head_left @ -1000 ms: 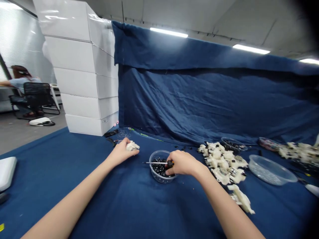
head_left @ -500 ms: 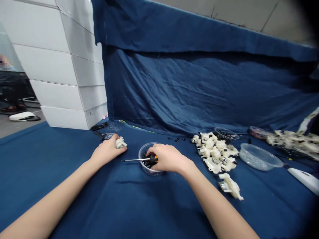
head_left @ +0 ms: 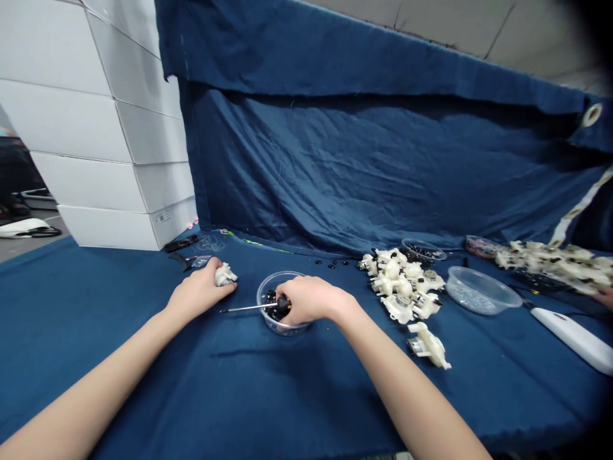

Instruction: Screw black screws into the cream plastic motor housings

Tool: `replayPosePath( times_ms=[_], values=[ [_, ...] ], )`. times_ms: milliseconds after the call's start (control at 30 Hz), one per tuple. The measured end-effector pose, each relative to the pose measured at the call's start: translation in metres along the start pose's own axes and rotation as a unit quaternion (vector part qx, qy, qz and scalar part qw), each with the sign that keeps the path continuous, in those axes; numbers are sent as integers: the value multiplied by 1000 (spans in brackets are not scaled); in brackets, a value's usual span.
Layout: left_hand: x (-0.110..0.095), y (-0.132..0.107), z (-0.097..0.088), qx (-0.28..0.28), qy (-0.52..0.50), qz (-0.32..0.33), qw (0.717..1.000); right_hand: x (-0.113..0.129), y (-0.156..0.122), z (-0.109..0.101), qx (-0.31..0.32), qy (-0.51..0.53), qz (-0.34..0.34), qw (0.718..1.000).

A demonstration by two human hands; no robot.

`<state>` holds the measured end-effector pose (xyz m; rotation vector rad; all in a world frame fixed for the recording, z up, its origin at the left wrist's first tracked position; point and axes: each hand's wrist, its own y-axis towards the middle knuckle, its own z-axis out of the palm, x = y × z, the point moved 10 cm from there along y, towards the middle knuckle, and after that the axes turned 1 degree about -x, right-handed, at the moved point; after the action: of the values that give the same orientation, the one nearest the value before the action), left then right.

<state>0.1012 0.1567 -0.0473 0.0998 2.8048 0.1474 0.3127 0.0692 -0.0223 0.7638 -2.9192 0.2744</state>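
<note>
In the head view, my left hand [head_left: 198, 291] is closed around a small cream plastic part [head_left: 225, 275] at the left of the work area. My right hand [head_left: 309, 299] grips a screwdriver [head_left: 249, 308] with a black and orange handle, its metal shaft pointing left. That hand reaches into a round clear tub [head_left: 263, 285] holding small black parts [head_left: 274, 313]. Its fingertips are among these pieces, and whether they pinch one is hidden.
Right of the tub lie a pile of cream plastic assemblies [head_left: 393, 281] and a single assembly [head_left: 431, 346]. Beyond are a clear bowl of small transparent pieces [head_left: 479, 294], a white device [head_left: 572, 338] and another person's hand [head_left: 606, 297]. White boxes [head_left: 110, 227] stack up at back left.
The whole view has shifted slightly, so things appear further left. My right hand stays in the tub with the screwdriver, and my left still holds the cream part. Another person's hand appears at far right.
</note>
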Motion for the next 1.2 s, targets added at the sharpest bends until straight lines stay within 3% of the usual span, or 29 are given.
replayPosePath(
  times_ms=[267,433,567,733,800,867,967,1067,1200],
  values=[
    [-2,-2,1,3,2,3,1000,2,-7,-2,-18,20,16,1000],
    [-2,-1,1,-5,-17,11,1000,-7,-18,-24,-126,109,-11,986],
    [0,0,-4,-32,-57,15,998,-33,-30,-43,-227,235,-9,945],
    [-9,-4,-23,-105,-150,42,982,-54,-35,-49,-258,447,-55,855],
    [-16,-9,-33,-130,-254,60,957,-55,-36,-49,-257,509,-75,818],
    [-22,-16,-37,-123,-420,71,896,-51,-36,-49,-253,551,-89,790],
    [-46,-29,-28,-14,-605,88,791,-44,-36,-47,-250,585,-95,766],
    [-71,-47,-19,76,-671,108,730,-42,-37,-44,-270,588,-85,757],
    [-90,-64,-7,146,-710,122,678,-44,-39,-34,-299,574,-73,759]
  ],
)
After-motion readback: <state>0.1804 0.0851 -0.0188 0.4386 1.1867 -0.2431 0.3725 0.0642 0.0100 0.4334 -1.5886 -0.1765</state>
